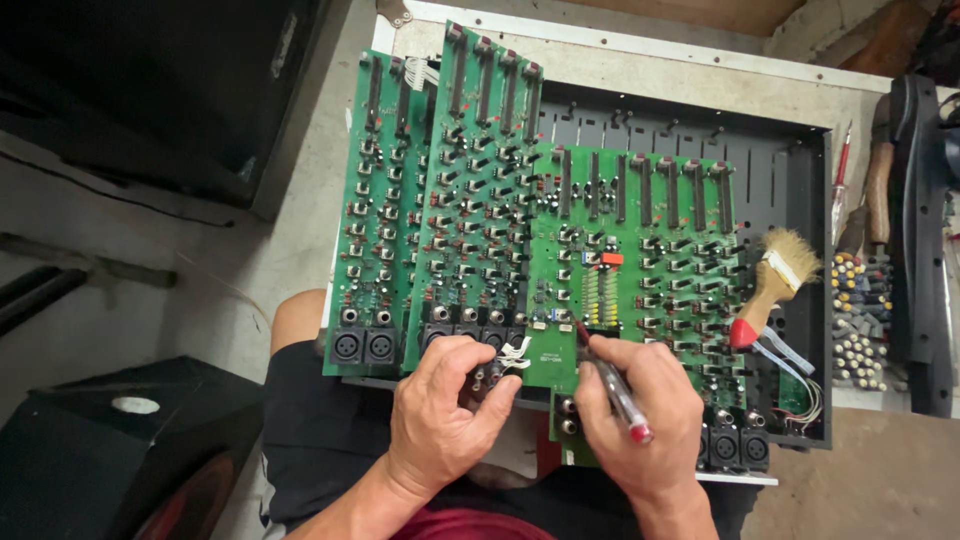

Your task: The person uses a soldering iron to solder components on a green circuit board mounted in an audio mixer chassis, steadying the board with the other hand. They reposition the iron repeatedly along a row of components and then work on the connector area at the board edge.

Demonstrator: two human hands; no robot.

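Grey concrete floor (200, 250), black speaker cabinet (130, 90) at left

Left hand (440, 410) fingers curled, pinching — right hand (635, 415) closed grip, knuckles up, forearms converging.

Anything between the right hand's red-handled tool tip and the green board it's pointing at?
Nothing visible. The right hand holds the red-handled tool with its tip right at the green circuit board near the lower edge. The left hand grips the connector block beside it, left of the tip, not across it.
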